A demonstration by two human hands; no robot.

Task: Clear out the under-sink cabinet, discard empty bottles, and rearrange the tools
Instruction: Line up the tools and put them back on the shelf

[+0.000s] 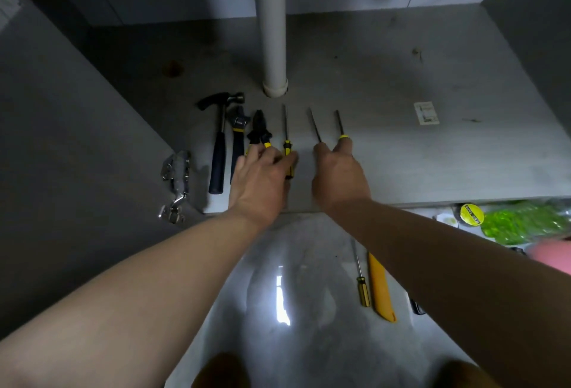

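Rearranging tools: squaring a row, with left hand (pixel 262 177) spread over pliers (pixel 259 129), right hand (pixel 338 177) curled round two screwdrivers (pixel 343 137). Next, likely: laying those parallel, fetching spare screwdriver (pixel 363 290) beneath right forearm.

Under the sink we've got a neat row on the cabinet floor (pixel 417 155), in front of the white pipe (pixel 272 32): hammer (pixel 220 146), wrench (pixel 238 128), pliers (pixel 259 131), black-and-yellow screwdriver (pixel 286 137). Our left hand (pixel 262 180) rests across the pliers' handles and that screwdriver. Our right hand (pixel 338 174) covers the handles of a thin screwdriver (pixel 315 125) and a yellow-ringed screwdriver (pixel 340 125), grip unclear. Out on the shiny floor lie an amber screwdriver (pixel 363 288) and a yellow knife (pixel 381 288).
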